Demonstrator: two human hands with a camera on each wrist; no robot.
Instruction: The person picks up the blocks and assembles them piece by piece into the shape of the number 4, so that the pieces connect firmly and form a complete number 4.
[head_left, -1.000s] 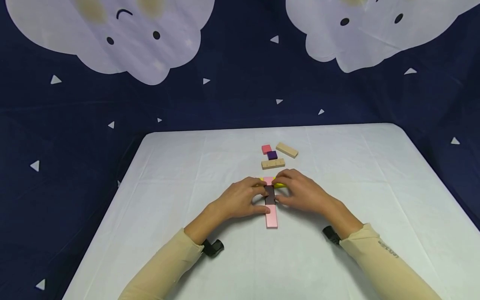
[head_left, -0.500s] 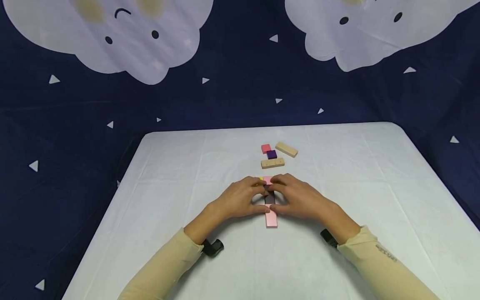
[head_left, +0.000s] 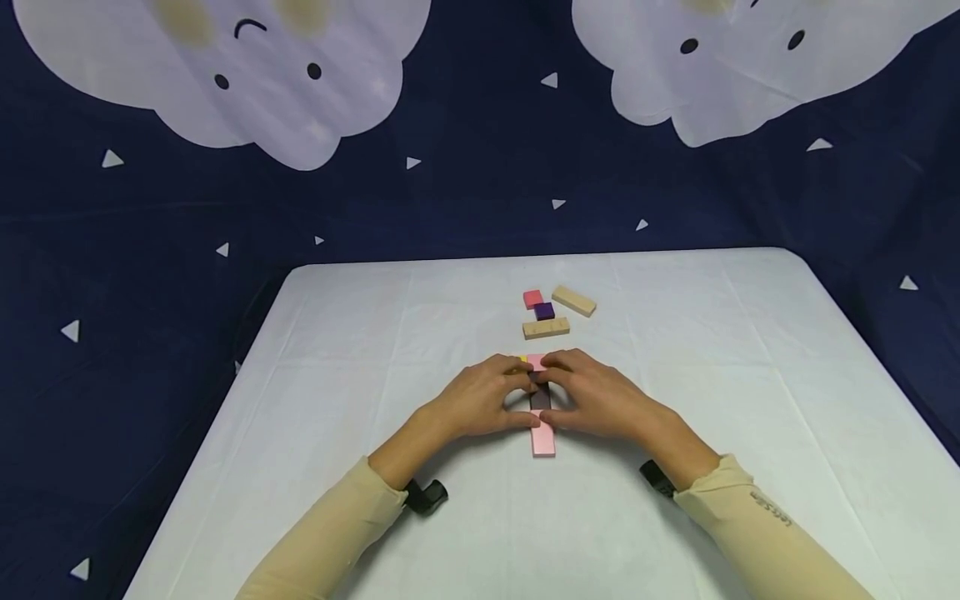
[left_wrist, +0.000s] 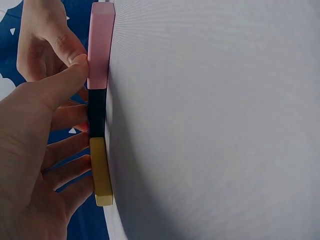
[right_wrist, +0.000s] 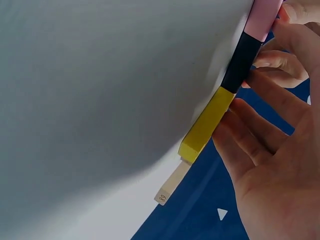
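Observation:
Flat blocks form a line on the white table: a near pink block (head_left: 543, 443), a dark block (head_left: 540, 400) beyond it and a small pink piece (head_left: 536, 359) at the far end. Yellow blocks lie crosswise at that end, one (left_wrist: 101, 172) seen in the left wrist view, another (right_wrist: 209, 120) in the right. My left hand (head_left: 480, 398) rests its thumb on the near pink block and its other fingers along the dark and yellow ones. Opposite, my right hand (head_left: 603, 395) touches the same blocks from above with extended fingers. The fingers partly cover the dark and yellow blocks.
Beyond the line lie a red block (head_left: 532, 299), a dark purple block (head_left: 544, 312) and two plain wooden blocks, one crosswise (head_left: 546, 329) and one slanted (head_left: 574, 301). A dark blue patterned cloth (head_left: 480, 200) hangs behind the table (head_left: 360, 317).
My right hand has moved left from the right side of the line onto the blocks, its thumb now on the near pink one. My left hand has stayed in place.

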